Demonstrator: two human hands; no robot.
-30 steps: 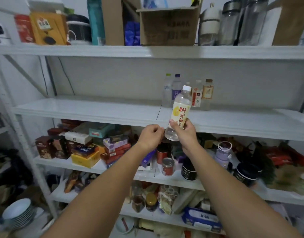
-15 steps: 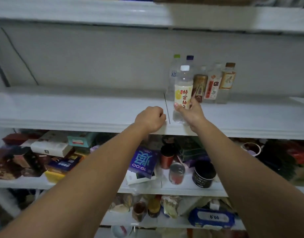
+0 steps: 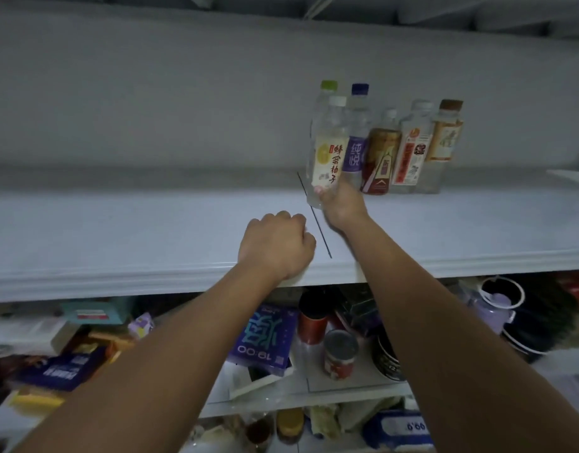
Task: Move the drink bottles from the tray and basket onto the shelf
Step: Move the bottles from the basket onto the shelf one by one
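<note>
My right hand (image 3: pixel 342 206) grips the base of a clear drink bottle (image 3: pixel 329 148) with a white cap and a yellow-and-white label, holding it upright over the white shelf (image 3: pixel 151 230), just left of a row of bottles. That row includes a green-capped bottle (image 3: pixel 327 89), a purple-labelled bottle (image 3: pixel 357 142), a brown tea bottle (image 3: pixel 381 155), a red-labelled bottle (image 3: pixel 412 152) and a brown-capped bottle (image 3: pixel 446 132). My left hand (image 3: pixel 278 245) is a fist holding nothing, resting on the shelf's front edge. No tray or basket is in view.
The shelf stretches bare to the left of the bottles, with a seam line (image 3: pixel 314 217) in it. Below it, a lower shelf holds a purple box (image 3: pixel 265 341), a red can (image 3: pixel 340 354), dark jars and stacked boxes at the left.
My right hand has carried the bottle up and further back over the shelf, close to the standing row. My left fist has come to rest at the shelf's front edge. The camera has moved closer.
</note>
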